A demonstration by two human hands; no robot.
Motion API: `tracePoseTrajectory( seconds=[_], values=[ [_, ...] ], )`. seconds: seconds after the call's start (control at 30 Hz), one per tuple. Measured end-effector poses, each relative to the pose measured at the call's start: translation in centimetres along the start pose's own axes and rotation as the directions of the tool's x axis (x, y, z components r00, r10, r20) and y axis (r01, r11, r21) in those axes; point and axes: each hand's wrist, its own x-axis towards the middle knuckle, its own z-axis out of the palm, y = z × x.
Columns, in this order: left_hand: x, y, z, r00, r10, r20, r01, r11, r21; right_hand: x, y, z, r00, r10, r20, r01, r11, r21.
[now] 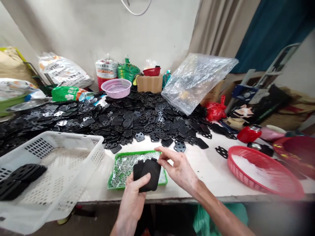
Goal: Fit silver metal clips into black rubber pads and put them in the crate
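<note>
Landmark: the green tray (128, 152), holding a mass of short metal pins (123, 170), sits near the front edge of the table.

Left hand: the left hand (131, 200) is in front of the tray, palm turned up, fingers closed around the lower part of a stack of black plates (149, 175), with the thumb pressed across its face.

Right hand: the right hand (178, 170) is to the right of the tray and open, with its fingers spread. Its fingertips (157, 150) reach toward the top corner of the stack; whether they touch it, I cannot tell.

Stack: it is over the front right part of the tray, closer to the left hand, which grips it. Its long axis runs nearly front to back, leaning slightly.

Front: the table edge (211, 198) runs just in front of the tray.

Left of tray: a white plastic basket (76, 137) stands just beside it, with more black plates (24, 177) inside.

Right of tray: white table top lies between the tray and a red basket (236, 164), with one loose black plate (221, 151) on it.

Behind tray: a wide heap of black plates (137, 114) spreads almost to the tray's back rim.
</note>
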Motion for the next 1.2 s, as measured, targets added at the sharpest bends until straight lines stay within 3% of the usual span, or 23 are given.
tracePoseTrajectory(
  seconds=[0.1,0.17,0.23,0.4,0.57,0.73,0.87,1.03,1.13,1.2],
  values=[
    [-0.8,-0.4,0.2,0.994,-0.109,0.016,0.109,0.994,0.013,-0.3,0.5,-2.2,0.956,0.131,0.261,-0.212,0.925,0.315],
    [-1.4,-0.7,0.1,0.976,-0.216,0.04,0.215,0.976,0.039,-0.7,0.5,-3.6,0.89,0.109,0.442,-0.317,0.846,0.429],
    [-1.9,-0.9,0.0,0.953,-0.299,0.045,0.296,0.953,0.064,-1.2,0.2,-4.6,0.852,0.062,0.52,-0.338,0.823,0.456],
    [-2.5,-0.7,0.7,0.946,-0.319,0.054,0.315,0.946,0.075,-1.6,-1.1,-4.9,0.895,0.021,0.446,-0.223,0.886,0.406],
    [-2.2,-0.3,1.5,0.964,-0.267,0.015,0.267,0.963,0.033,-0.5,-0.4,-3.8,0.929,-0.029,0.368,-0.115,0.925,0.363],
    [-1.0,-0.1,1.7,0.982,-0.191,-0.004,0.191,0.982,0.01,-0.3,0.8,-1.4,0.98,0.084,0.182,-0.142,0.932,0.332],
    [0.2,-0.8,1.7,0.998,-0.062,0.022,0.061,0.996,0.065,-0.6,1.9,-0.1,0.971,0.195,0.138,-0.233,0.901,0.366],
    [1.8,-0.6,0.9,0.999,-0.033,-0.033,0.036,0.997,0.066,-0.7,4.6,-2.8,0.949,0.308,0.065,-0.313,0.909,0.276],
    [2.7,0.9,-0.5,0.994,0.042,-0.097,-0.037,0.998,0.048,-1.4,7.0,-5.5,0.914,0.375,0.153,-0.379,0.925,0.0],
    [3.2,1.9,-1.4,0.989,0.081,-0.121,-0.076,0.996,0.04,-2.1,8.4,-6.6,0.906,0.386,0.173,-0.341,0.909,-0.241]
  ],
)
